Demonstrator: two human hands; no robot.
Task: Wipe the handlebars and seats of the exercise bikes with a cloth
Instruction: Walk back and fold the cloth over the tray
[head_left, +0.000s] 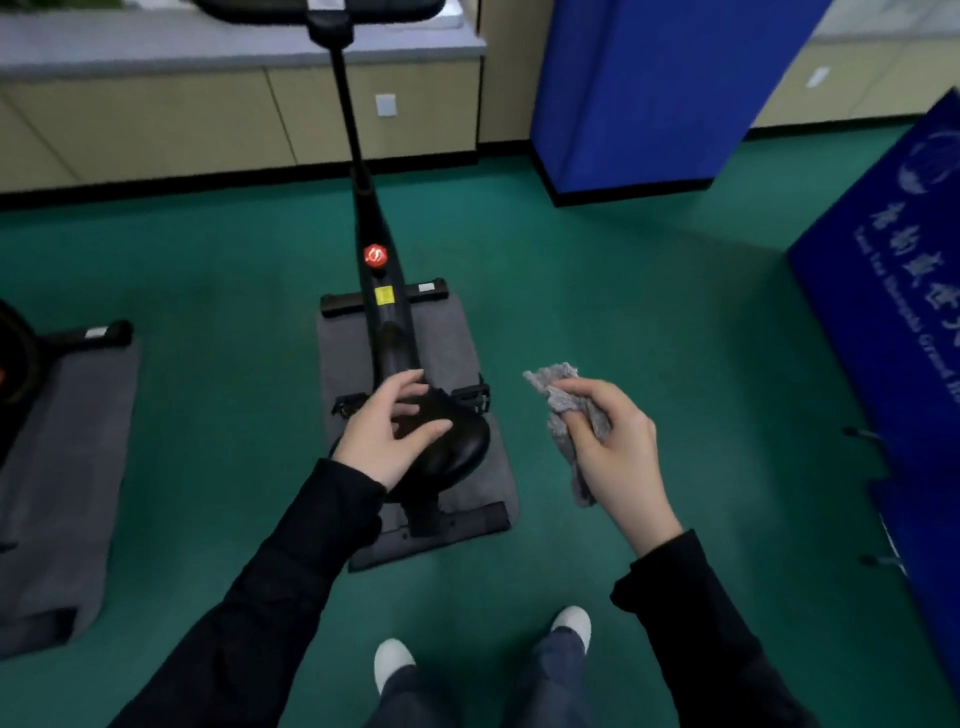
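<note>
While the left hand (390, 426) rests open-fingered on the black seat (457, 441), the right hand (613, 441) pinches the grey cloth (563, 410) just beside it (soft, limp, light, best kept bunched in the fingers for wiping).

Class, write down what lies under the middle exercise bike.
A grey mat lies under the bike, on the green floor. The seat and left hand hide the mat's middle.
</note>
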